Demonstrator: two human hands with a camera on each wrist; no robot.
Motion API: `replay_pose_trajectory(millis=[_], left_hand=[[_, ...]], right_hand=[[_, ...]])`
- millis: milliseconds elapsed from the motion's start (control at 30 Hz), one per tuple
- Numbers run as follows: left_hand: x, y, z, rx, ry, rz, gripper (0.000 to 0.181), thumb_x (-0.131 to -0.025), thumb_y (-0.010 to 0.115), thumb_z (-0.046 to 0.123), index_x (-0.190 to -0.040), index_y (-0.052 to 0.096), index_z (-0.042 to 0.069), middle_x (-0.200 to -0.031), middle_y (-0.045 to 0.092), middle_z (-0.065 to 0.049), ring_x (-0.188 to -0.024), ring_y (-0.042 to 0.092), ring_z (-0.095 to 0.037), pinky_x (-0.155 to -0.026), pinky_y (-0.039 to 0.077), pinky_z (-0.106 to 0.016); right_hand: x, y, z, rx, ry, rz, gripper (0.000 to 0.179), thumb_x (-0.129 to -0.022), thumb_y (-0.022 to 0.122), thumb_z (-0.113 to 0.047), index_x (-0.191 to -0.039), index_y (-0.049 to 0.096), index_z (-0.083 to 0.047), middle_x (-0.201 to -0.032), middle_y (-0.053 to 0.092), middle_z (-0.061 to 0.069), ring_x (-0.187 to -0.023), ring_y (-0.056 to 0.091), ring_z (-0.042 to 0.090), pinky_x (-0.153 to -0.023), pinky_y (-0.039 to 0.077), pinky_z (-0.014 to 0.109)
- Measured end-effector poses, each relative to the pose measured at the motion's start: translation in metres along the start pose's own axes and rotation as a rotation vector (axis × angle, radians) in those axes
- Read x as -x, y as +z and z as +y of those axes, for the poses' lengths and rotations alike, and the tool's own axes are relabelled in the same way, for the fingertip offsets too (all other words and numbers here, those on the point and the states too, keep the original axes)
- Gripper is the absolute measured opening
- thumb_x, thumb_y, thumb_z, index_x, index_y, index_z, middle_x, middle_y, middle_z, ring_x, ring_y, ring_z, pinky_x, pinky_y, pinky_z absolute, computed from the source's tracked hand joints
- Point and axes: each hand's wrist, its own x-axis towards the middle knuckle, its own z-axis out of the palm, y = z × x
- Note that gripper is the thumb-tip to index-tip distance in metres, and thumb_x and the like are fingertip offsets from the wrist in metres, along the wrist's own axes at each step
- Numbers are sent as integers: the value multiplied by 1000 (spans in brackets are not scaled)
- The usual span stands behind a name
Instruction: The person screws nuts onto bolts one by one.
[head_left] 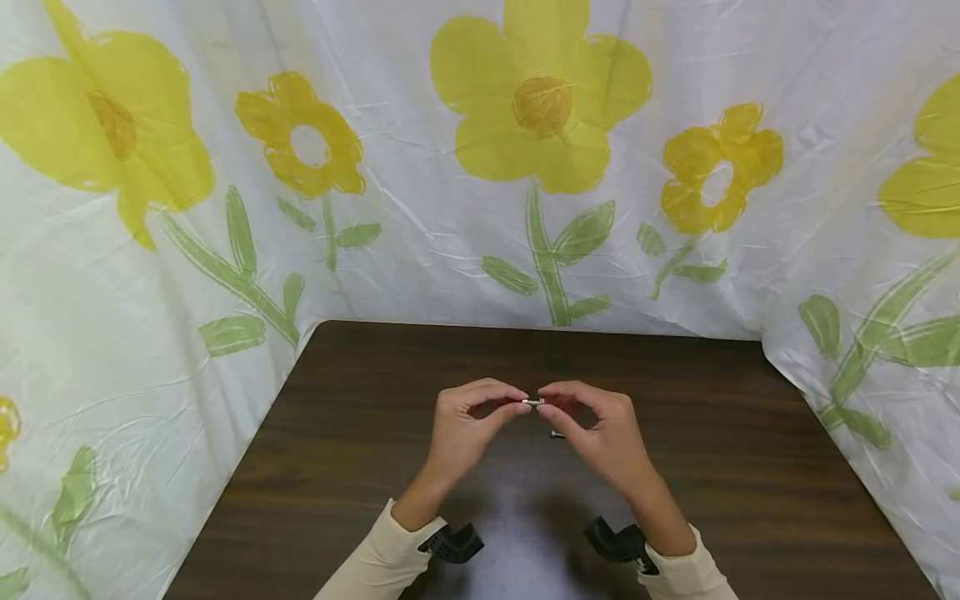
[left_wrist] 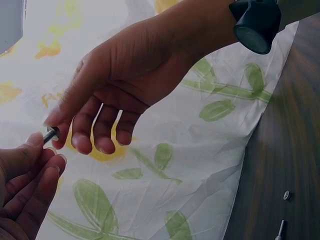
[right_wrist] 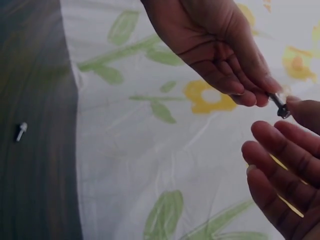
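Note:
Between the two hands, over the table, is a small metal bolt. My left hand pinches the shank end between thumb and forefinger. At the other end, my right hand pinches the wider, nut-like end with thumb and fingertip; the fingertips partly cover it. The right hand's other fingers spread loosely in the right wrist view. Below the right hand a second bolt lies on the table, partly hidden by the thumb in the head view.
The dark wooden table has a white flowered cloth hanging behind and at its sides. In the left wrist view, a small round metal piece lies near a thin metal shank on the tabletop. Each wrist wears a black camera mount.

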Motion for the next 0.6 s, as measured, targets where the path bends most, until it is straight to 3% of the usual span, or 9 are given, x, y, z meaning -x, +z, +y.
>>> replay_pose_trajectory(millis=[167,333,433,600], left_hand=[[3,-1,-10,4,-10,-1,14,-81,80,-8,-93,78,0,-88,75,-11,-78,72,-19,-67,61,-44],[4,-1,-10,4,-22,-2,12,-81,81,-6,-93,77,-2,-88,75,-11,-79,72,-19,-70,61,-37],[4,0,-7,0,-35,-2,14,-80,80,-10,-92,77,-4,-87,75,-13,-78,71,-17,-70,61,-33],[0,1,8,-11,-33,1,15,-79,79,-13,-90,76,-4,-86,74,-16,-77,70,-16,-68,61,-37]], right_hand=[[-1,-1,2,-3,-62,20,31,-79,83,8,-104,76,-7,-93,76,3,-73,70,10,-63,57,22],[1,-1,0,-32,-28,-10,22,-84,79,5,-102,76,-8,-89,76,4,-69,70,15,-62,57,22],[1,-2,-1,-41,10,-30,20,-88,76,4,-101,76,-10,-85,75,1,-68,71,19,-63,57,22],[-1,-2,-3,2,-29,-11,34,-79,82,7,-107,74,-9,-89,75,2,-70,70,14,-64,58,23]])
